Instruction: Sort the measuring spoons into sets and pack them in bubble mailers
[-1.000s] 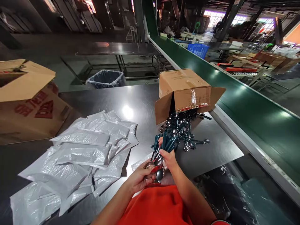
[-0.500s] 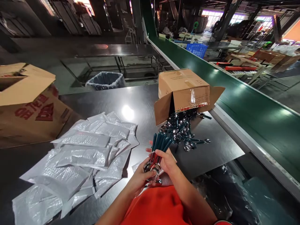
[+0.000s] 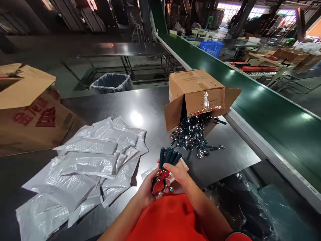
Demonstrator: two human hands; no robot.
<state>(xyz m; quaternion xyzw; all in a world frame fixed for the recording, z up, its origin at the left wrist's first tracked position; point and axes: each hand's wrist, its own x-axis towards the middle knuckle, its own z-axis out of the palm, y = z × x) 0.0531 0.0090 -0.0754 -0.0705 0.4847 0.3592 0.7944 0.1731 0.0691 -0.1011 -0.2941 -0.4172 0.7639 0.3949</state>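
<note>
A bundle of spoons with dark green handles (image 3: pixel 169 156) is held close to my body, handles pointing away from me. My left hand (image 3: pixel 147 189) is closed around the shiny bowl ends. My right hand (image 3: pixel 177 171) grips the handles, its thumb lying across them. Beyond my hands, a loose heap of similar spoons (image 3: pixel 192 134) spills out of a cardboard box (image 3: pixel 197 83) tipped on its side. Left of my hands lies a pile of white padded envelopes (image 3: pixel 90 164). Something pale and flat lies partly hidden beneath my hands.
The metal table (image 3: pixel 155 110) borders a green conveyor belt (image 3: pixel 255 90) on the right. An open carton (image 3: pixel 32 113) stands at the left. A lined bin (image 3: pixel 112 83) is behind the table. Clear plastic bags (image 3: pixel 240 204) lie at the lower right.
The view has shifted slightly. The bundle's handles are gathered a little closer and more upright, and the bowl ends sit closer together in my left hand.
</note>
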